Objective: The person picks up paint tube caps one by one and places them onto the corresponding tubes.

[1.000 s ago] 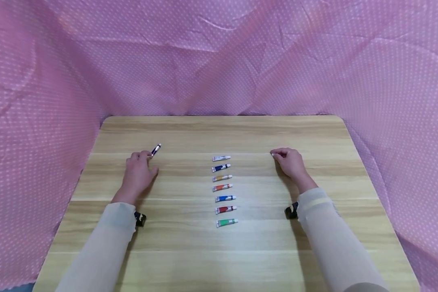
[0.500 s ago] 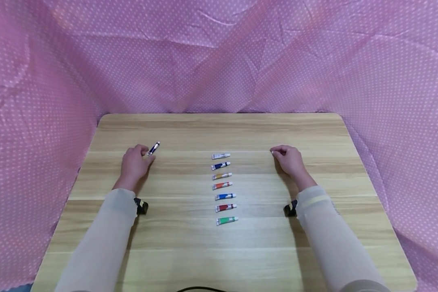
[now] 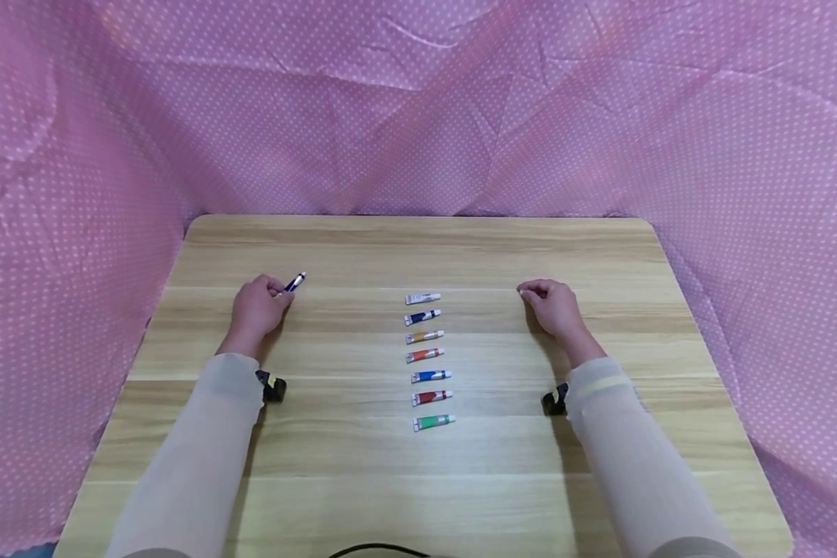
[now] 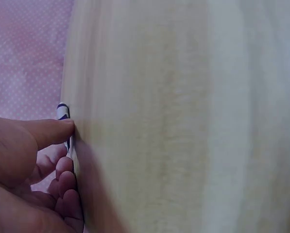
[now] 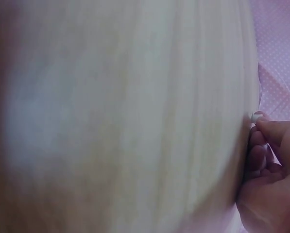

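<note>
My left hand (image 3: 256, 308) pinches a dark purple-and-silver paint tube (image 3: 295, 282) with a white cap, at the left of the table. In the left wrist view, the thumb lies across the paint tube (image 4: 62, 110) and the other fingers curl behind it. On the right side, my right hand (image 3: 553, 304) pinches a small white piece (image 5: 256, 117) between thumb and forefinger, mostly covered by the fingers. Between the hands, several paint tubes lie in a column, from a white one (image 3: 422, 298) at the top down to a green one (image 3: 433, 422) nearest me.
The wooden table (image 3: 349, 465) has rounded far corners. Pink dotted cloth (image 3: 418, 116) hangs behind it and along both sides. A black cable (image 3: 379, 547) shows at the near edge, and a black wrist camera (image 3: 273, 387) hangs beside the left cuff.
My left hand has drawn back slightly to the left, and its fingers have closed around the purple tube's lower end. The right hand and the column of tubes stay put.
</note>
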{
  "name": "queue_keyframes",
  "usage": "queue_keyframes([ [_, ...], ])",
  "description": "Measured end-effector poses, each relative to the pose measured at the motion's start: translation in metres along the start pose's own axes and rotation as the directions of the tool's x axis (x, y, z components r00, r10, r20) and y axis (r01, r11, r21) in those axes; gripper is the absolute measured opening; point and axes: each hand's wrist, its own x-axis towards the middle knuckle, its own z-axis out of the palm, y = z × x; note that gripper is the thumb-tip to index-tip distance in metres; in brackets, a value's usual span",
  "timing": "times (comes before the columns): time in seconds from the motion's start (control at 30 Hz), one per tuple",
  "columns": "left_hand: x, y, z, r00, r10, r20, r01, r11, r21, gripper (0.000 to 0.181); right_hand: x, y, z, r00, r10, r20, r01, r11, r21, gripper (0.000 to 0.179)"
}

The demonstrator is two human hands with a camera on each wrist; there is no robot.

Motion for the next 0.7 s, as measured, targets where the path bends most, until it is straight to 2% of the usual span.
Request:
queue_keyframes([
  [0.13,0.0,0.004,-0.002,0.998,-0.034,0.058,0.035,0.999,-0.014,0.037,-0.001,0.0,-0.001,1.0,0.02,0.016,-0.02,1.0,0.012,0.028],
  [0.23,0.0,0.003,-0.004,0.996,-0.048,0.079,0.051,0.998,-0.03,0.036,-0.001,0.0,-0.003,0.999,0.028,0.019,-0.029,0.999,0.028,0.029],
  [0.4,0.0,0.0,-0.006,0.997,-0.054,0.051,0.056,0.998,-0.043,0.035,0.0,-0.002,-0.006,0.999,0.032,0.004,-0.033,0.996,0.079,0.031],
  [0.5,-0.001,-0.001,-0.006,0.998,-0.051,0.045,0.053,0.998,-0.034,0.036,0.0,-0.002,-0.008,0.998,0.067,0.012,-0.068,0.99,0.125,0.032],
  [0.63,-0.002,-0.002,-0.004,0.998,-0.047,0.049,0.049,0.998,-0.032,0.036,-0.003,-0.001,-0.011,0.993,0.116,0.026,-0.119,0.971,0.205,0.037],
  [0.7,-0.003,-0.002,-0.003,0.999,-0.032,0.042,0.033,0.999,-0.031,0.037,-0.005,0.001,-0.013,0.991,0.132,0.029,-0.135,0.951,0.278,0.039],
])
